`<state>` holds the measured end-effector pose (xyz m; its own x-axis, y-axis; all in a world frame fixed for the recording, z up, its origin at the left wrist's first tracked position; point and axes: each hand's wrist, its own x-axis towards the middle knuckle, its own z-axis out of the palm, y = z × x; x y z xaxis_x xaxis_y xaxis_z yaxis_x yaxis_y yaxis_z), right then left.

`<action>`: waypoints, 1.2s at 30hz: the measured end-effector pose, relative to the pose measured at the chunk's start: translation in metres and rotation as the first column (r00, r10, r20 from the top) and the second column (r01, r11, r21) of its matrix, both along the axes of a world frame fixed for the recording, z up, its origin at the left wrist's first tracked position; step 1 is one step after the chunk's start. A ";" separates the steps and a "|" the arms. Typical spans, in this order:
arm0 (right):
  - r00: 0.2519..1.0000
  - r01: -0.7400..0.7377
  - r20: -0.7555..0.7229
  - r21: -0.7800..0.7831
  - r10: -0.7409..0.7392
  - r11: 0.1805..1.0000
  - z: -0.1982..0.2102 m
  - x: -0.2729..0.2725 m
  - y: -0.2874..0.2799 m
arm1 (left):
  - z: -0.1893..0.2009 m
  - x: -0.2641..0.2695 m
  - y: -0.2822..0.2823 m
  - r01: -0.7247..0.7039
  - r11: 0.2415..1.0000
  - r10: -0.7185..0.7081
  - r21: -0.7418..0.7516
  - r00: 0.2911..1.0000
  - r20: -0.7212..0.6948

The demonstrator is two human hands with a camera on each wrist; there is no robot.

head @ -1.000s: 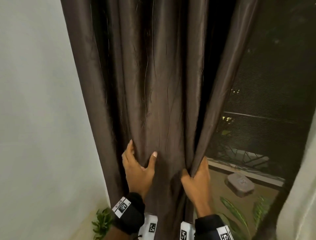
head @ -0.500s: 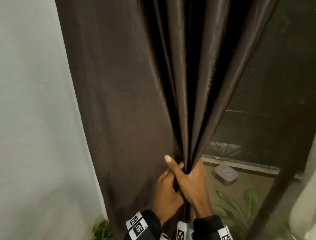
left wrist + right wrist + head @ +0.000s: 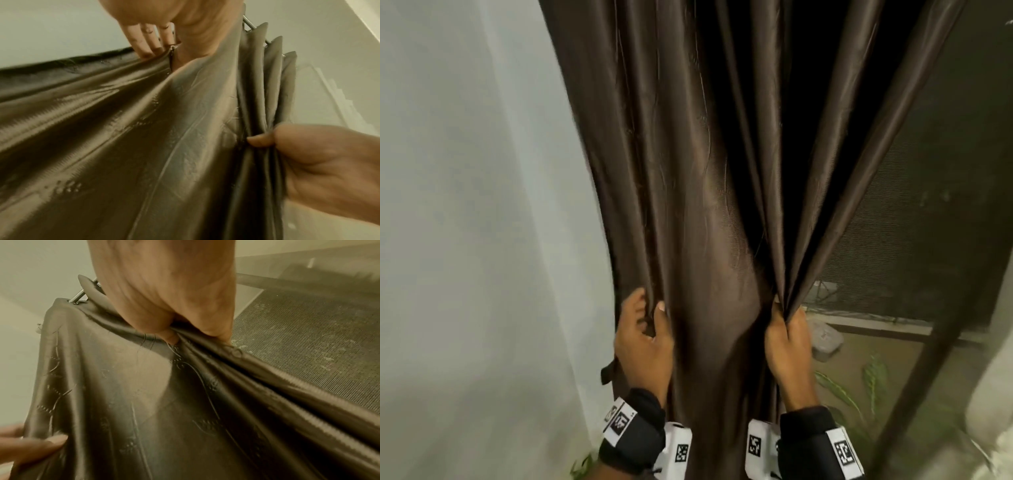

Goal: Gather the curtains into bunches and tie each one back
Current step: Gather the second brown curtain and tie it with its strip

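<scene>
Pinching a stack of folds at the curtain's window-side edge, my right hand is closed tight, thumb pressed against curled fingers with several pleats sandwiched between them. My left hand is at the curtain's wall-side edge, fingers curled behind the fabric and thumb in front, so it has only a thin fold in a loose grip. Between the two hands the brown curtain hangs as one wide, slack panel, running up to the metal rod above.

I judge the step in hand to be gathering: bringing the wall-side edge across to the pleats already caught. To do it well I should keep the right-hand pinch firm as the anchor and feed fabric to it fold by fold with the left, at the same height (the cloth looks glossy and probably slippery, so a loose pinch could let pleats slide out). A dark strap sticks out from the curtain's wall-side edge just below my left hand; it may be the tie-back, though I cannot tell. Beyond the curtain's window-side edge lies the dark mesh screen, and past its other edge the pale wall.
</scene>
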<state>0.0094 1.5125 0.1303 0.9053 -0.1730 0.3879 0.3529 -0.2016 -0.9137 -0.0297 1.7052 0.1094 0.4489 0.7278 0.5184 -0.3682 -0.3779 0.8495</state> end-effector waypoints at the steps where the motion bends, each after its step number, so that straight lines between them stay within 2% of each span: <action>1: 1.000 -0.007 0.000 0.008 0.007 1.000 0.001 -0.002 0.003 | 0.000 -0.001 -0.007 0.004 0.999 -0.005 0.042 1.000 0.019; 4: 0.998 -0.066 -0.004 0.065 0.067 0.996 0.009 -0.012 0.013 | -0.001 -0.012 -0.044 -0.050 0.945 0.006 0.324 0.991 0.134; 6: 0.994 -0.102 -0.028 0.066 0.104 0.993 0.013 -0.016 0.020 | -0.006 -0.013 -0.066 0.016 0.888 -0.087 0.459 0.987 0.134; 7: 0.992 -0.119 -0.041 0.042 0.121 0.992 0.013 -0.017 0.022 | -0.005 -0.011 -0.073 0.097 0.877 -0.161 0.470 0.982 0.098; 9: 0.980 -0.188 -0.053 0.035 0.190 0.981 0.015 -0.017 0.023 | 0.002 -0.007 -0.082 0.326 0.854 -0.348 0.405 0.937 -0.020; 11: 0.973 -0.230 -0.019 0.013 0.231 0.973 0.022 -0.017 0.022 | 0.009 -0.004 -0.084 0.506 0.802 -0.502 0.318 0.859 -0.101; 13: 0.987 -0.162 -0.024 -0.037 0.162 0.986 0.028 -0.008 0.018 | 0.017 -0.003 -0.079 0.615 0.736 -0.607 0.285 0.785 -0.128; 14: 0.992 -0.122 -0.048 -0.054 0.120 0.991 0.028 0.000 0.015 | 0.019 -0.001 -0.074 0.626 0.719 -0.615 0.303 0.775 -0.144; 16: 0.991 -0.105 -0.092 -0.077 0.098 0.991 0.026 0.013 0.006 | 0.019 0.004 -0.063 0.546 0.767 -0.534 0.338 0.835 -0.136; 17: 0.991 -0.120 -0.076 -0.098 0.113 0.988 0.023 0.017 0.004 | 0.017 0.007 -0.055 0.522 0.806 -0.515 0.279 0.851 -0.105; 18: 0.988 -0.153 -0.047 -0.123 0.149 0.981 0.021 0.018 0.003 | 0.018 0.008 -0.049 0.533 0.835 -0.530 0.134 0.846 -0.065; 19: 0.980 -0.201 -0.016 -0.143 0.201 0.969 0.019 0.017 0.002 | 0.019 0.007 -0.044 0.591 0.806 -0.592 -0.026 0.805 -0.042; 20: 0.963 -0.263 0.016 -0.158 0.268 0.952 0.016 0.015 0.001 | 0.019 0.007 -0.042 0.688 0.711 -0.698 -0.143 0.715 -0.036; 22: 0.934 -0.330 0.058 -0.249 0.354 0.911 0.009 0.012 0.000 | 0.019 0.007 -0.042 0.826 0.523 -0.851 -0.209 0.518 -0.082; 23: 0.926 -0.331 0.070 -0.325 0.371 0.886 0.003 0.012 -0.002 | 0.018 0.006 -0.045 0.852 0.483 -0.876 -0.202 0.471 -0.106; 25: 0.915 -0.302 0.092 -0.491 0.393 0.817 -0.011 0.009 -0.004 | 0.015 0.007 -0.049 0.847 0.511 -0.857 -0.147 0.491 -0.153; 27: 0.898 -0.310 0.068 -0.603 0.435 0.735 -0.022 -0.001 -0.002 | 0.015 0.012 -0.053 0.791 0.610 -0.775 -0.055 0.580 -0.252; 29: 0.874 -0.323 0.053 -0.679 0.482 0.660 -0.028 -0.013 0.004 | 0.018 0.017 -0.057 0.737 0.674 -0.678 0.049 0.643 -0.355; 32: 0.827 -0.382 0.008 -0.726 0.562 0.572 -0.031 -0.024 -0.001 | 0.024 0.028 -0.060 0.640 0.766 -0.562 0.054 0.709 -0.426; 34: 0.743 -0.573 -0.088 -0.597 0.664 0.562 -0.027 -0.023 -0.018 | 0.029 0.030 -0.059 0.579 0.815 -0.544 -0.030 0.746 -0.385; 35: 0.677 -0.690 -0.111 -0.440 0.727 0.575 -0.024 -0.019 -0.029 | 0.031 0.029 -0.058 0.570 0.819 -0.557 -0.074 0.756 -0.345; 36: 0.642 -0.752 -0.074 -0.253 0.763 0.608 -0.021 -0.014 -0.039 | 0.032 0.028 -0.056 0.576 0.811 -0.577 -0.107 0.755 -0.311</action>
<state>-0.0047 1.4738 0.1089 0.6537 0.6704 0.3510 0.5136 -0.0525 -0.8564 -0.0020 1.6494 0.1414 0.9207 0.2798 0.2722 -0.2292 -0.1772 0.9571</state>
